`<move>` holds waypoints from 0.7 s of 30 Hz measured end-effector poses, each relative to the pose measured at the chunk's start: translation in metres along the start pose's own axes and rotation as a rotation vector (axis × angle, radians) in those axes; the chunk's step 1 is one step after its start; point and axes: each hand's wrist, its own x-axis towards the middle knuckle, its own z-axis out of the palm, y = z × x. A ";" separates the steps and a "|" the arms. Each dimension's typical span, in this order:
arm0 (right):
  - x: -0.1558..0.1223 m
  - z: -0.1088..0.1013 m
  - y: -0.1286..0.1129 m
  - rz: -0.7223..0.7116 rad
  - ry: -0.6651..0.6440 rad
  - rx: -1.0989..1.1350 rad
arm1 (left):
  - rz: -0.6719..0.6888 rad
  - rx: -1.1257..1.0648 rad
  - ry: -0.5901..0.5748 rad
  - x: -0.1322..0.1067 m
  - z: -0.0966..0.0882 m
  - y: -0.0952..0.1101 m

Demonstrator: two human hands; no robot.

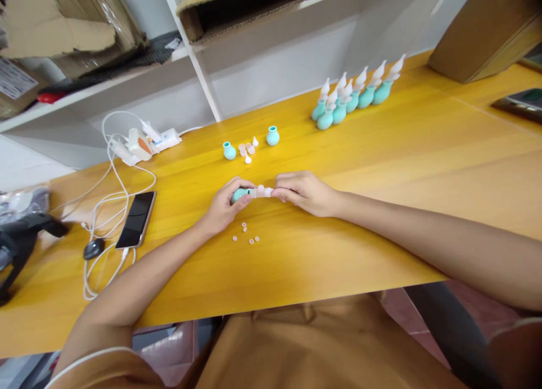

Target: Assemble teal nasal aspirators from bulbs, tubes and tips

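My left hand (223, 207) is closed around a teal rubber bulb (240, 195), which lies on its side with its mouth to the right. At that mouth is a clear whitish nozzle piece (260, 192), its far end pinched between the thumb and fingers of my right hand (305, 192). Whether the nozzle sits inside the bulb or only touches it, I cannot tell. Below my hands lie several small pale rings (251, 241). Beyond them stand two loose teal bulbs, one on the left (229, 151) and one on the right (273, 136), with small clear parts (247, 149) and white tips between.
Several assembled bulbs with white nozzles (340, 112) stand at the back right, near a cardboard box (486, 33). On the left lie a phone (136, 219), tangled white cables (121, 191) and a power strip (139, 146). Shelves with cartons (68, 27) rise behind the table.
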 end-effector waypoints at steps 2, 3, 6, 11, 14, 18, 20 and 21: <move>-0.001 -0.001 0.001 -0.027 -0.034 -0.054 | 0.016 0.031 0.013 0.001 0.001 0.001; -0.001 -0.001 0.001 -0.033 -0.053 -0.072 | 0.025 0.043 0.017 0.001 0.001 0.001; -0.002 0.001 0.001 -0.016 -0.110 -0.099 | 0.077 0.092 -0.001 0.000 0.002 0.004; -0.005 0.008 -0.001 0.049 -0.206 -0.218 | 0.154 0.203 -0.095 -0.002 0.002 0.006; -0.008 0.009 -0.003 0.075 -0.210 -0.313 | 0.188 0.241 -0.122 -0.002 0.002 0.005; -0.008 0.010 -0.005 0.082 -0.180 -0.422 | 0.197 0.302 -0.104 -0.004 0.002 0.006; -0.008 0.010 -0.006 0.086 -0.177 -0.475 | 0.204 0.334 -0.098 -0.004 0.003 0.006; -0.009 0.011 -0.007 0.090 -0.177 -0.503 | 0.213 0.348 -0.096 -0.005 0.003 0.006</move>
